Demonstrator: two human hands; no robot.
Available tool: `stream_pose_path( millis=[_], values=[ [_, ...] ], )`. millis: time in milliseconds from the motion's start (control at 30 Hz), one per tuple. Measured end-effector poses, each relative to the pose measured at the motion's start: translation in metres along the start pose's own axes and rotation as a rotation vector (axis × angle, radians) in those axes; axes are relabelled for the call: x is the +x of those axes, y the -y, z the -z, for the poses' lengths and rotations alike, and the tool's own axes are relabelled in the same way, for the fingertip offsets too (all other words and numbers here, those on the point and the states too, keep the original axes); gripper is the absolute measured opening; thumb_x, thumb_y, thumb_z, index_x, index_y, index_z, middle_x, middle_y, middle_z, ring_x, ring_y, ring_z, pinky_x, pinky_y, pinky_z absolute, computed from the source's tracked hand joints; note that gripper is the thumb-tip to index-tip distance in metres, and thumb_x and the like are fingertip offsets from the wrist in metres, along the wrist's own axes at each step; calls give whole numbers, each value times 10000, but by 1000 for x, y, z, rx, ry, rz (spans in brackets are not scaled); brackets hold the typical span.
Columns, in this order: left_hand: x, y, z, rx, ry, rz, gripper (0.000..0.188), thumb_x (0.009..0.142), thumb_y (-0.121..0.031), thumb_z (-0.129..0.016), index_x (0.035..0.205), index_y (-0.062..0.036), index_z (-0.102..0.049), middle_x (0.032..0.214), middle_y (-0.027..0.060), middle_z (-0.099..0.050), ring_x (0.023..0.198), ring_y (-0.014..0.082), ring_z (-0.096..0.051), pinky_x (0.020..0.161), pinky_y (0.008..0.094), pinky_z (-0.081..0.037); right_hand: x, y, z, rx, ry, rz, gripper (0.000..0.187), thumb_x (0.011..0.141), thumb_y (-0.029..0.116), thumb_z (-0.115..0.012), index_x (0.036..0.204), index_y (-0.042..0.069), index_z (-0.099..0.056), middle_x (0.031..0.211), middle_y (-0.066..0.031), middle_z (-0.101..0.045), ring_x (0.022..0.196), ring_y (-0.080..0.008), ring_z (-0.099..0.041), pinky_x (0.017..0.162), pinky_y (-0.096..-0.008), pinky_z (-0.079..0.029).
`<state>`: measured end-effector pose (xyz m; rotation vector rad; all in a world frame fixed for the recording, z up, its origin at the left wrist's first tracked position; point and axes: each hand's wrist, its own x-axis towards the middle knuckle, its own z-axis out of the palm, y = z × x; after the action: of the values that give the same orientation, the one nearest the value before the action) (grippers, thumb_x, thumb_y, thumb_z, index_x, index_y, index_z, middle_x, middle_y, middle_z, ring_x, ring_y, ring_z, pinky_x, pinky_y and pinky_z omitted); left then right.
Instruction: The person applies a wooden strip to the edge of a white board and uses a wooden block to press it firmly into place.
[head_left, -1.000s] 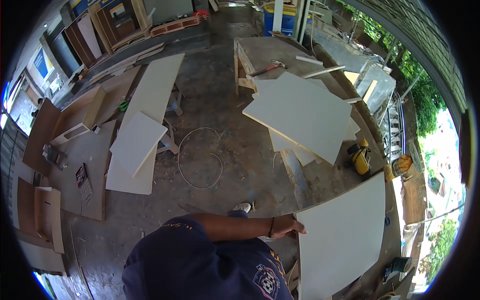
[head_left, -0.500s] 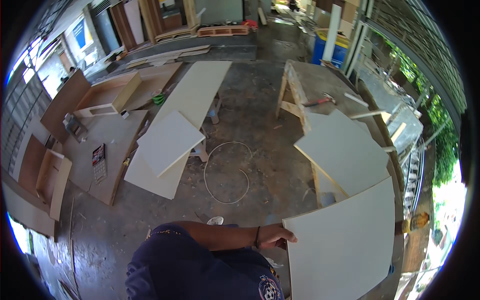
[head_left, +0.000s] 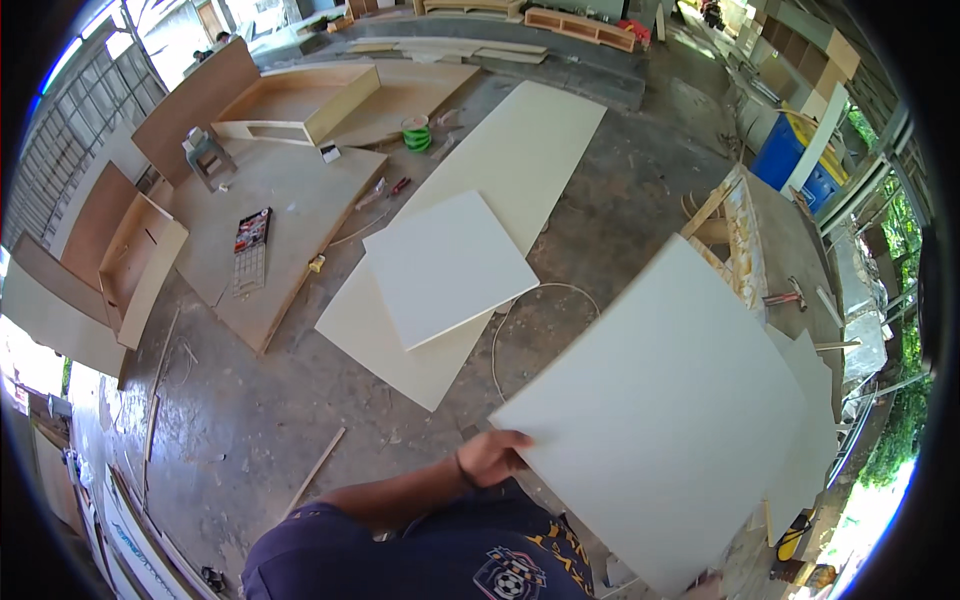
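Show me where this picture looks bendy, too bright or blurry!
In the head view, the wide lens blackens the corners and bends the pale board near the left rim; in the head view, daylight glares white at lower right, and the floor shines at lower left; in the head view, the white panel in the left hand looks slightly soft-edged.

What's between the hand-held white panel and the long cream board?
Head view: floor with a thin pale loop, partly hidden by the held panel.
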<state>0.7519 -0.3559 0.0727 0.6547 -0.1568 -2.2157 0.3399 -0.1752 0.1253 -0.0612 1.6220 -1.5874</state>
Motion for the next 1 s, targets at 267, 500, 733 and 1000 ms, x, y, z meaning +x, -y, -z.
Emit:
stream_pose_path(
  millis=[267,500,733,1000],
  values=[
    [-21,-76,86,-140,-221,-377,467,784,-93,-507,1227,20,-413,1183,137,-540,1078,280,-550,917,419,-458,61,-8,-106,14,512,-44,510,820,616,-394,963,153,-552,1310,-169,-459,1171,-375,-460,699,-504,-515],
    [27,-135,190,-287,-269,-713,365,778,-82,-537,1131,-11,-477,1059,110,-588,936,263,-613,802,361,-541,55,-41,-81,4,254,-172,513,808,625,-397,890,150,-573,1235,-151,-530,1082,-377,-536,653,-504,-521],
    [70,-179,255,-349,-432,-920,222,788,-73,-546,980,36,-527,1019,144,-591,953,287,-595,802,403,-540,21,-62,-33,24,-28,-225,516,776,667,-416,775,183,-595,1138,-107,-601,976,-324,-602,637,-474,-528],
    [98,-193,299,-490,-491,-1006,132,792,-53,-550,879,41,-518,948,152,-587,926,303,-586,827,448,-524,-8,-79,-13,12,-204,-277,528,745,697,-449,763,179,-547,1090,-118,-615,953,-340,-607,637,-459,-523]
  ],
)
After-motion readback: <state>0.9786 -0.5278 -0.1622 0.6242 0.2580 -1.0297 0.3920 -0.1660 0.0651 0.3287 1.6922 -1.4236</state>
